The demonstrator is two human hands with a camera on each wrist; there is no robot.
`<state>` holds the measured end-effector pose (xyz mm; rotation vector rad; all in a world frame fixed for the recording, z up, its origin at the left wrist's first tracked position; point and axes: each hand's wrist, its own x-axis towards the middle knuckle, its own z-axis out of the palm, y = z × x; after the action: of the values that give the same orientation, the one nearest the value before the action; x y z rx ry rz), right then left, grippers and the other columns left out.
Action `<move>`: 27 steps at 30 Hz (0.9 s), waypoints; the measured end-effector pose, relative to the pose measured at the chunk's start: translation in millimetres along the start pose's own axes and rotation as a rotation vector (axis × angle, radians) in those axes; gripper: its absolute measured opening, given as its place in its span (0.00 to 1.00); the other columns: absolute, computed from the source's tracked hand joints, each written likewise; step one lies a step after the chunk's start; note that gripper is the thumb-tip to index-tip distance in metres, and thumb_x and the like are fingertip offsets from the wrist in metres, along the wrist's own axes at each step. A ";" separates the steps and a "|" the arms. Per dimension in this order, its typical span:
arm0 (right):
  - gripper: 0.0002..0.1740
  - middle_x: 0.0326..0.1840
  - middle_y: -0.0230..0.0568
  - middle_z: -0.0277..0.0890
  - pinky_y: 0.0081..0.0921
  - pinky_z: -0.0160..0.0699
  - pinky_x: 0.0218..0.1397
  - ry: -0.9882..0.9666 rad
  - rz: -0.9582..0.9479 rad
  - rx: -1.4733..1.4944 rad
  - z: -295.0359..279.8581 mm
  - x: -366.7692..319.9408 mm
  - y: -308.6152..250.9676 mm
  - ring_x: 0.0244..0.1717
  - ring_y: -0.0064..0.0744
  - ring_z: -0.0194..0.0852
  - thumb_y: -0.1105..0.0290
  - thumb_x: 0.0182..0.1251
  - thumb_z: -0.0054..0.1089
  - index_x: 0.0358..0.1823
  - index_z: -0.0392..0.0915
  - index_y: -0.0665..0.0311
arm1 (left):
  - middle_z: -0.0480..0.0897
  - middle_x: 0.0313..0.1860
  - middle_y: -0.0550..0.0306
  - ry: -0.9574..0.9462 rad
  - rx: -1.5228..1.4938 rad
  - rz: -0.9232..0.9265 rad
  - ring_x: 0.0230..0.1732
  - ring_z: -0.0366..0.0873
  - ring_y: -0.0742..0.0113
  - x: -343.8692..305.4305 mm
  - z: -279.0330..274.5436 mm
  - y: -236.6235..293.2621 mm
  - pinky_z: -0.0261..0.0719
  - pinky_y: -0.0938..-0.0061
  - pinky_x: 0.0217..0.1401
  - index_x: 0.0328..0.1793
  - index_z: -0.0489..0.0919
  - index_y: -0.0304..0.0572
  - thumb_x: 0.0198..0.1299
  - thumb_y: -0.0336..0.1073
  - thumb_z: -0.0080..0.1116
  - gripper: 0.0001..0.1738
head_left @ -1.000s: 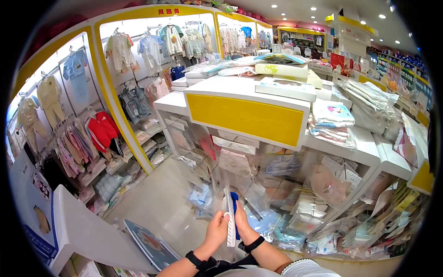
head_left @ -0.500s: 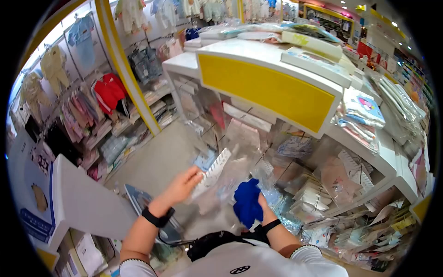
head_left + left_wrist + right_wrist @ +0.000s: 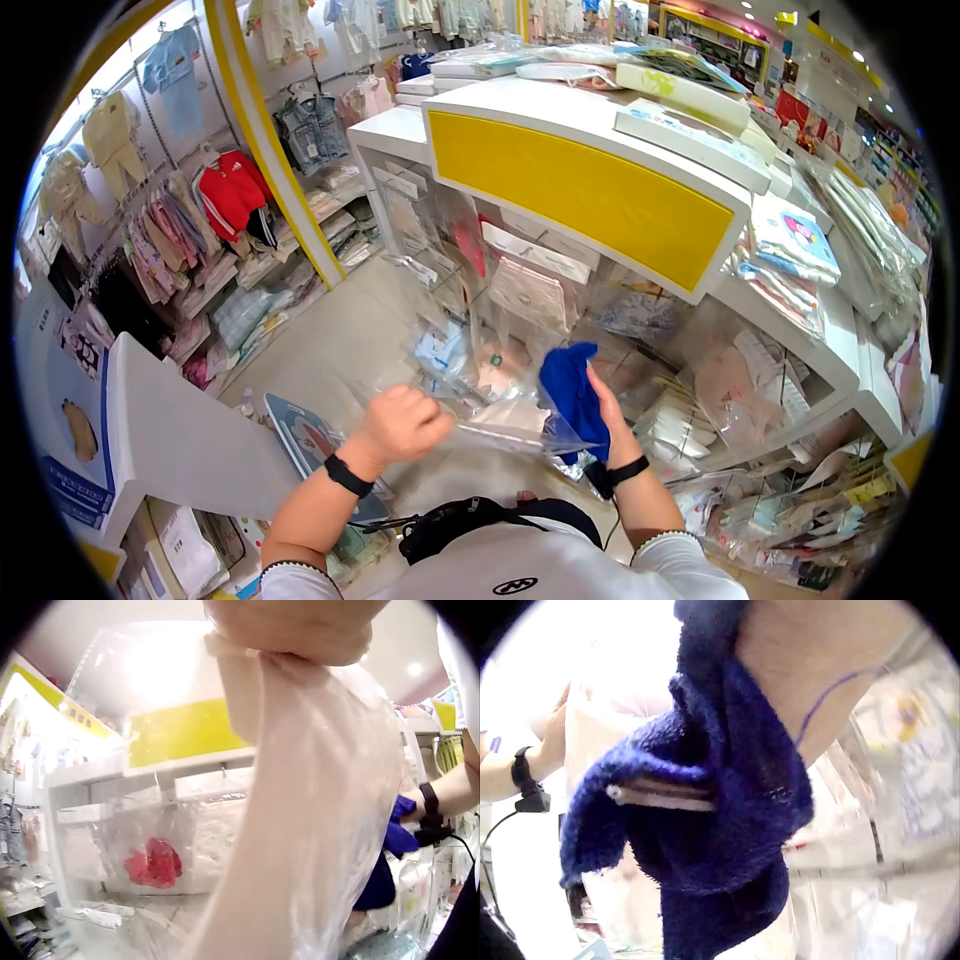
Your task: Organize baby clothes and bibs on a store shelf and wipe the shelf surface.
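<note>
My left hand [image 3: 405, 425] grips one end of a clear plastic package [image 3: 510, 415] with a pale pinkish item inside. Seen from the left wrist, the hand [image 3: 300, 626] pinches the package's top edge, and the pale contents [image 3: 307, 802] hang below it. My right hand [image 3: 612, 415] holds a blue cloth [image 3: 572, 390], close to the package's far end, which the cloth overlaps in the head view. In the right wrist view the terry-like cloth [image 3: 720, 787] hangs in folds from the hand, a loose thread [image 3: 825, 701] beside it; the fingertips are hidden.
A white display stand [image 3: 590, 185] with a yellow panel rises ahead, boxes and folded clothes on top. Bagged garments [image 3: 530, 290] hang from hooks below it. A white shelf unit [image 3: 190, 430] stands at left, a blue picture board [image 3: 300, 435] leaning beside it. Clothes racks line the wall.
The hands have parted from close together. The package has swung from edge-on to lying across between them. The blue cloth has opened out, and the head view has tilted down.
</note>
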<state>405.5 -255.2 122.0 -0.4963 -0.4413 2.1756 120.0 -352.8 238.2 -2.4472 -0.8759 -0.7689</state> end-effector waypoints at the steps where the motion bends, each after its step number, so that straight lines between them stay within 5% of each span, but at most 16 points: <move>1: 0.27 0.60 0.37 0.67 0.29 0.63 0.63 -0.063 0.027 -0.022 19.1 -3.7 -3.6 0.58 0.32 0.67 0.54 0.68 0.44 0.64 0.61 0.62 | 0.70 0.21 0.65 0.016 0.009 0.061 0.19 0.66 0.66 4.0 7.1 4.6 0.61 0.76 0.20 0.22 0.72 0.48 0.30 0.31 0.58 0.08; 4: 0.31 0.65 0.38 0.59 0.27 0.59 0.65 -0.336 0.094 -0.280 68.6 -17.7 2.0 0.62 0.28 0.61 0.54 0.69 0.43 0.68 0.53 0.62 | 0.66 0.17 0.65 0.088 -0.058 0.198 0.17 0.63 0.67 30.2 31.8 26.4 0.59 0.78 0.18 0.19 0.71 0.48 0.29 0.30 0.59 0.09; 7: 0.31 0.66 0.39 0.57 0.26 0.57 0.66 -0.566 -0.028 -0.741 78.7 -23.3 38.9 0.63 0.26 0.59 0.55 0.69 0.42 0.68 0.51 0.63 | 0.64 0.15 0.65 0.343 -0.514 -0.002 0.15 0.61 0.70 57.6 55.4 45.4 0.57 0.79 0.17 0.18 0.70 0.48 0.33 0.29 0.60 0.09; 10: 0.31 0.66 0.39 0.57 0.26 0.56 0.66 -0.649 0.011 -0.822 61.7 -21.8 62.9 0.63 0.27 0.59 0.56 0.69 0.42 0.68 0.51 0.63 | 0.67 0.17 0.65 0.243 -0.373 0.102 0.16 0.61 0.71 56.2 59.4 48.1 0.56 0.79 0.16 0.16 0.69 0.49 0.33 0.29 0.60 0.09; 12: 0.31 0.66 0.39 0.57 0.26 0.56 0.67 -0.659 0.159 -0.755 40.6 -31.7 71.2 0.63 0.27 0.59 0.57 0.69 0.42 0.68 0.52 0.64 | 0.67 0.17 0.66 0.268 -0.309 0.231 0.15 0.60 0.72 72.8 50.9 49.5 0.55 0.79 0.17 0.15 0.70 0.50 0.33 0.28 0.59 0.09; 19: 0.30 0.66 0.40 0.58 0.26 0.55 0.68 -0.577 0.550 -0.608 -34.1 -47.1 103.5 0.64 0.29 0.58 0.59 0.69 0.42 0.68 0.52 0.64 | 0.68 0.17 0.66 0.169 -0.306 0.216 0.16 0.61 0.71 53.0 61.0 46.4 0.55 0.79 0.16 0.18 0.74 0.49 0.26 0.28 0.60 0.09; 24: 0.29 0.66 0.40 0.59 0.26 0.54 0.68 -0.477 0.652 -0.576 -64.9 -35.6 101.9 0.64 0.30 0.58 0.61 0.69 0.42 0.68 0.52 0.65 | 0.71 0.18 0.64 0.146 -0.276 0.087 0.17 0.64 0.68 37.5 52.1 34.3 0.59 0.76 0.18 0.19 0.76 0.45 0.22 0.29 0.57 0.10; 27: 0.29 0.66 0.41 0.59 0.26 0.54 0.69 -0.389 0.661 -0.556 -78.3 -28.2 105.4 0.64 0.31 0.58 0.61 0.69 0.42 0.68 0.52 0.65 | 0.65 0.17 0.66 0.166 -0.221 0.039 0.16 0.59 0.71 34.0 41.5 25.3 0.53 0.79 0.17 0.21 0.75 0.46 0.24 0.28 0.59 0.10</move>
<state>390.5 -328.5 10.5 -0.5676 -1.2621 2.7947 173.7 -332.9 222.9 -2.5337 -0.7122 -1.0884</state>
